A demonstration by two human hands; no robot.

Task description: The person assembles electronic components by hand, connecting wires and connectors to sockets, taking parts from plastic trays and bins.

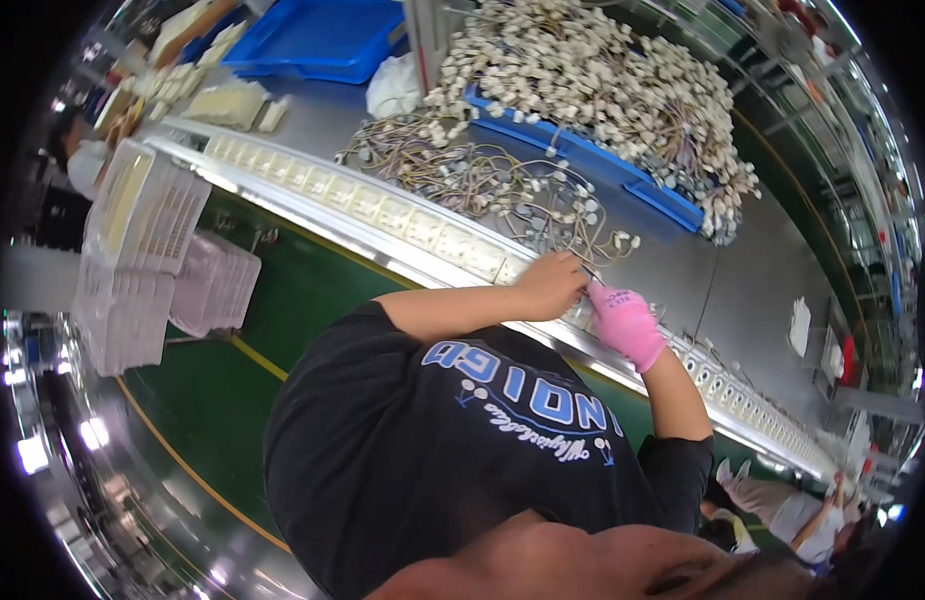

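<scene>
My bare left hand [553, 285] is over a long metal rail with its fingers curled and pressed together. Beside it is my right hand [626, 322], in a pink glove, its thumb and fingers closed. Something thin and dark shows between the two hands, too small to name. Under and beside them, a row of cream-coloured plastic housings [418, 225] lies along the rail [313, 215]. Just beyond my hands, loose wires with small white connectors [493, 180] spread over the metal table; some wire ends reach close to my fingers.
A blue tray [583, 150] heaped with white-connector wires [613, 80] stands at the far side. Another blue tray [318, 40] and a white plastic bag [394, 86] are at the far left. Stacked clear crates [133, 250] stand left. Other people [808, 515] work along the line.
</scene>
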